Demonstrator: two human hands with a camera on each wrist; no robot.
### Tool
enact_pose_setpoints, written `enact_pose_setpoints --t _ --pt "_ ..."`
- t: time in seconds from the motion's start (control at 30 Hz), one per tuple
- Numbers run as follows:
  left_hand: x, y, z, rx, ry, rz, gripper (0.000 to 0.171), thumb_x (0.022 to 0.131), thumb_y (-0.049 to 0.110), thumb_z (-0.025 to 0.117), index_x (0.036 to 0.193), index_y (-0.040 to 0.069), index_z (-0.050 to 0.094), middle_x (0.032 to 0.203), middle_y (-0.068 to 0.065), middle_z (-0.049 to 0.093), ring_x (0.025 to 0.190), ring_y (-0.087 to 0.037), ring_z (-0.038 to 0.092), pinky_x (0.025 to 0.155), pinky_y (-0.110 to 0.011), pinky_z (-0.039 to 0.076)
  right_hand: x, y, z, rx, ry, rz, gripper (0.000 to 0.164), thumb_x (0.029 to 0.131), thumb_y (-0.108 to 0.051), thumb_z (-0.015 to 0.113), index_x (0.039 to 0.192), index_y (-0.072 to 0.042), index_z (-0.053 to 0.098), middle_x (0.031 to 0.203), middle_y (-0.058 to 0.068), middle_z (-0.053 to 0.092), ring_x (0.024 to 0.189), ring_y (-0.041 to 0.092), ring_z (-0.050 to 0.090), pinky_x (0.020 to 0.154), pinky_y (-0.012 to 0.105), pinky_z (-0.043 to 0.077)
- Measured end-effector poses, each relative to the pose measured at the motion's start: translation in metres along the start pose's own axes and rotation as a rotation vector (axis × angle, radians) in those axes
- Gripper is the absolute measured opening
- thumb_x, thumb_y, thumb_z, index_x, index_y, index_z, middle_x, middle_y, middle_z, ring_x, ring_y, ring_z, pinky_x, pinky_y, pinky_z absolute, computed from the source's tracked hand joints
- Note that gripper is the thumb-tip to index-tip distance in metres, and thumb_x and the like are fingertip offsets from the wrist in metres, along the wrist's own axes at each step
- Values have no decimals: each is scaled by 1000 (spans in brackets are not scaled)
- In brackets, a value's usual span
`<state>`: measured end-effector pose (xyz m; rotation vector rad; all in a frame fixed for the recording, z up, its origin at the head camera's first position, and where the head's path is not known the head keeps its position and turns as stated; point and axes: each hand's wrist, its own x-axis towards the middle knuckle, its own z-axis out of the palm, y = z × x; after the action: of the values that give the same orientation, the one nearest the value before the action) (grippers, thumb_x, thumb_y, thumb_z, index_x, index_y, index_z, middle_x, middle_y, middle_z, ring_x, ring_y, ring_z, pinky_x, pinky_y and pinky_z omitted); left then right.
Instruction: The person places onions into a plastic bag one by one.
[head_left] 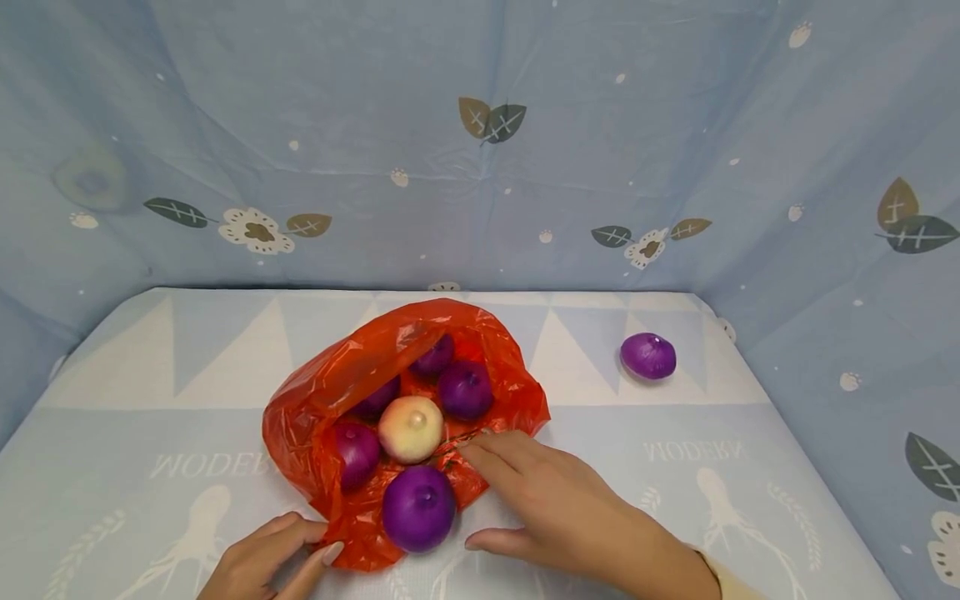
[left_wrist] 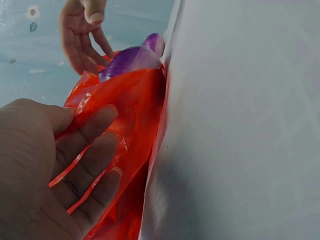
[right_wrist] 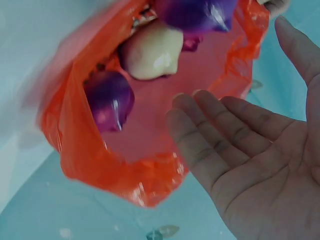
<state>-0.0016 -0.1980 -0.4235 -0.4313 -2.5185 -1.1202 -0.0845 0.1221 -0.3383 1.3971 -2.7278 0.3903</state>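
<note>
A red plastic bag [head_left: 330,367] lies on the table with its mouth spread toward me. Inside it are several purple onions, one of them a dark onion [head_left: 465,390] at the right, around a pale cream onion [head_left: 411,430]. The largest-looking purple onion [head_left: 418,509] sits at the front edge of the bag's mouth. My left hand [head_left: 258,560] pinches the bag's front left edge between thumb and finger. Over the bag's right edge reaches my right hand [head_left: 543,504], its fingers extended and its palm [right_wrist: 270,175] holding nothing. Its fingertips are close over the red plastic, beside the pale onion.
A lone purple onion [head_left: 648,357] lies at the back right of the table. A patterned cloth [head_left: 675,517] covers the table. Blue fabric [head_left: 420,125] hangs behind it and along the right side.
</note>
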Motion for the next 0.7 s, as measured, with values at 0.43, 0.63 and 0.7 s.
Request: enact_pose_setpoints --t 0.43,0.63,0.7 --pt "1 -1 -1 -16 9 40 50 66 -7 92 95 29 71 87 26 60 73 4 56 66 -10 47 -20 28 -27 85 284 40 42 97 -47 75 126 -17 72 121 -8 69 112 10 65 92 30 57" --pt "0 1 -1 7 -3 6 47 68 -5 93 93 29 71 86 28 58 72 5 55 65 -10 47 -23 46 -33 110 312 119 49 93 -40 81 132 -15 68 130 -6 67 120 13 64 96 35 56" --pt "0 1 -1 10 -8 -2 46 69 -4 93 93 28 71 85 28 58 72 4 55 65 -10 47 -22 52 -33 90 312 143 61 87 -32 88 140 -13 63 138 -1 63 125 18 62 97 41 55"
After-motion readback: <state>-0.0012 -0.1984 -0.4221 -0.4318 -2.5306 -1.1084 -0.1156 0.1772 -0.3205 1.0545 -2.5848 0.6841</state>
